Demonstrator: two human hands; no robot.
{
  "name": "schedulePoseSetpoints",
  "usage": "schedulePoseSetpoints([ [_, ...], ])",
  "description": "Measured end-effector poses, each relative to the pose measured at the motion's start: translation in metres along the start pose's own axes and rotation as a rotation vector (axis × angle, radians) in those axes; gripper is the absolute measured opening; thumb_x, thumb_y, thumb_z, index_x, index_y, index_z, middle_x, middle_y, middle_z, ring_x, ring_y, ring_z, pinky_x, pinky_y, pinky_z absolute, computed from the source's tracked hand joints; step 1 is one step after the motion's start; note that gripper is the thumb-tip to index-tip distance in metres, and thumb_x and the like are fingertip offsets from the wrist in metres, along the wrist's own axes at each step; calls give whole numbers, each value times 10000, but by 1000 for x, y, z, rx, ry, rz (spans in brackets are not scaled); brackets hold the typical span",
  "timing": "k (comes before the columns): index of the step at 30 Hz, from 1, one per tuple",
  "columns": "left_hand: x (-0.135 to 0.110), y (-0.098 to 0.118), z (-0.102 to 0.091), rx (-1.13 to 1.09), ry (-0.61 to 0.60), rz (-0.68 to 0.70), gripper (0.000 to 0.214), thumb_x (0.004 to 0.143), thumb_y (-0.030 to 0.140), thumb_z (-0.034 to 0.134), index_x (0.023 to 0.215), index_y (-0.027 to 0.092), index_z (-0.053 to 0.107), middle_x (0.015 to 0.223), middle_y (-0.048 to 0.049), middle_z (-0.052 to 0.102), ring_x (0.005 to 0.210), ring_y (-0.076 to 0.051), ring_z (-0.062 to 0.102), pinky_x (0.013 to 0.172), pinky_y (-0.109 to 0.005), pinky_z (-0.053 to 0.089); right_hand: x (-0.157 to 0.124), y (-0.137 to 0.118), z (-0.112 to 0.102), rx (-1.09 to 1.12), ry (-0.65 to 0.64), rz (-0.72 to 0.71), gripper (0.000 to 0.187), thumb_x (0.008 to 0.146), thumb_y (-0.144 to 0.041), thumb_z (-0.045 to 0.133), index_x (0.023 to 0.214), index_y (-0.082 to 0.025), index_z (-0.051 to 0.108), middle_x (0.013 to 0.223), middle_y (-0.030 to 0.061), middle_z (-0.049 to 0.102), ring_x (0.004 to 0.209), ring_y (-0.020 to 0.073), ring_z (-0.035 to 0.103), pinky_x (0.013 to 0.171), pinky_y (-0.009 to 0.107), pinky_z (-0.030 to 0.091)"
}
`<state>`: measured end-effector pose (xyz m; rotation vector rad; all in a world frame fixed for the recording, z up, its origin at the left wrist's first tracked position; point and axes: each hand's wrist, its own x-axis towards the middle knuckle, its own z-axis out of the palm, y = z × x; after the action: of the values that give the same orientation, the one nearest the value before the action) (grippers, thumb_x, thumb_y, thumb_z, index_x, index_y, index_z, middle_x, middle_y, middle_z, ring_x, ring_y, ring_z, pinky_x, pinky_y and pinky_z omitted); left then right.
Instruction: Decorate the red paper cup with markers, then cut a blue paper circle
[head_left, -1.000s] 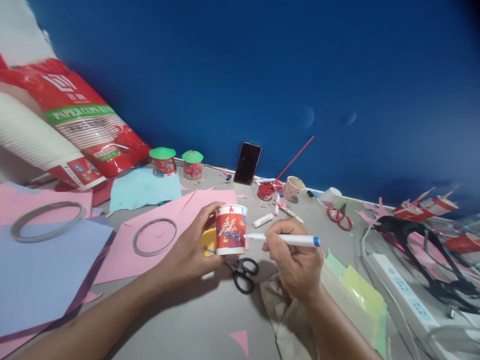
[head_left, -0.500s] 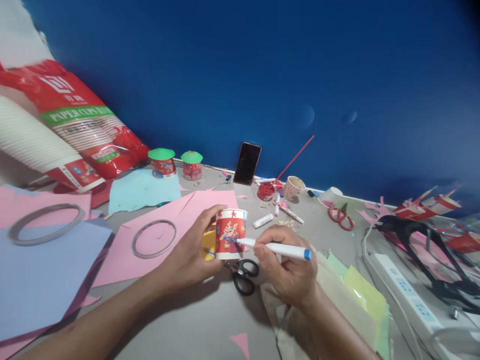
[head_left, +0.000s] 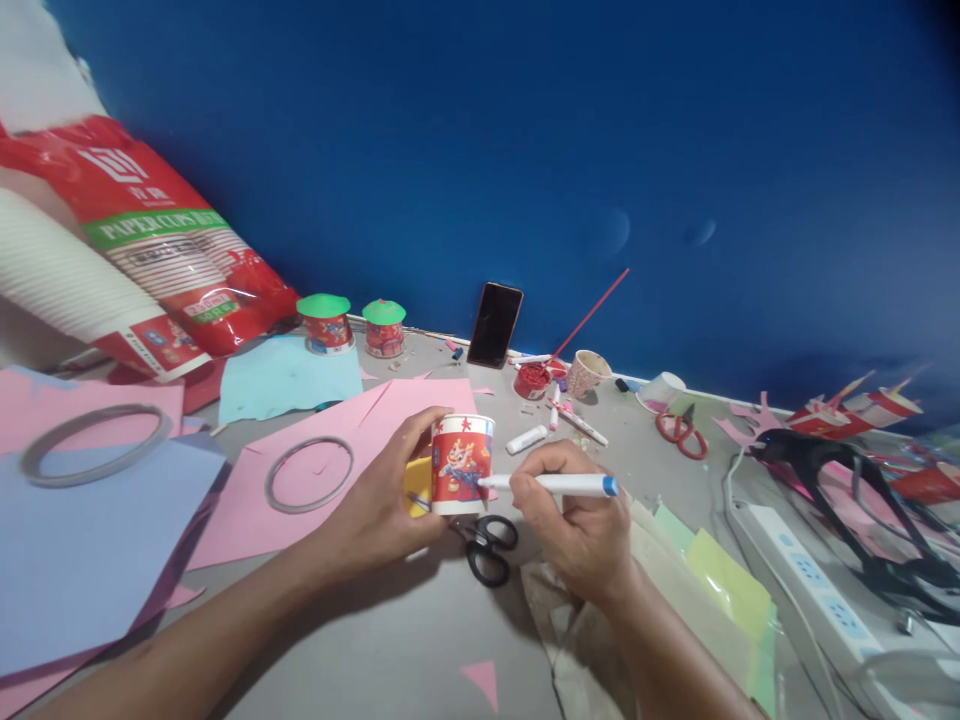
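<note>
Red stars point(head_left: 466, 424) dot a cartoon-printed, red-and-white paper cup point(head_left: 457, 472) (blue touches too), gripped by fingers of the left hand point(head_left: 379, 497); the right hand point(head_left: 577, 535) pinches a white, blue-ended marker point(head_left: 559, 484).

My left hand point(head_left: 386, 492) curves in a grip, left forearm point(head_left: 225, 612) slanting in from near left; my right hand point(head_left: 576, 525) pinches, right forearm point(head_left: 667, 640) slanting in from near right.

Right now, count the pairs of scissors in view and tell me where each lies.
2. Black-handled scissors show just below the cup in the left hand; red-handled scissors lie farther back, beyond the right hand and to its right. Others may be hidden.
</note>
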<state>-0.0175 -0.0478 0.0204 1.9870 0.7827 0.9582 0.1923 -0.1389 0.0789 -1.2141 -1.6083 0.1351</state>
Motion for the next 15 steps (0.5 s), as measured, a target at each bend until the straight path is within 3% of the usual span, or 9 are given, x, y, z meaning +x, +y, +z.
schedulePoseSetpoints([
  [5, 1, 3, -2, -53, -27, -76, 855, 768, 187, 754, 1562, 301, 457, 1550, -111, 638, 1433, -364, 667, 1185, -496, 576, -10, 14, 2, 127, 126, 48, 118, 1056, -253, 690, 951, -221, 733, 760, 4, 753, 505, 115, 601, 485, 236, 468],
  [8, 2, 8, -3, -120, -28, -145, 837, 778, 242, 820, 1533, 281, 460, 1569, -132, 629, 1473, -371, 640, 1241, -527, 536, -11, 20, 1, 182, 125, 49, 129, 1122, -297, 626, 1121, -226, 733, 765, 2, 760, 491, 121, 604, 489, 249, 481],
  [15, 4, 11, -2, -262, -21, -221, 839, 765, 313, 887, 1482, 278, 452, 1637, -177, 581, 1562, -396, 563, 1307, -588, 453, -5, 14, -1, -23, 70, -26, 101, 1074, -238, 660, 1162, -247, 709, 851, 14, 805, 598, 151, 693, 616, 281, 565],
])
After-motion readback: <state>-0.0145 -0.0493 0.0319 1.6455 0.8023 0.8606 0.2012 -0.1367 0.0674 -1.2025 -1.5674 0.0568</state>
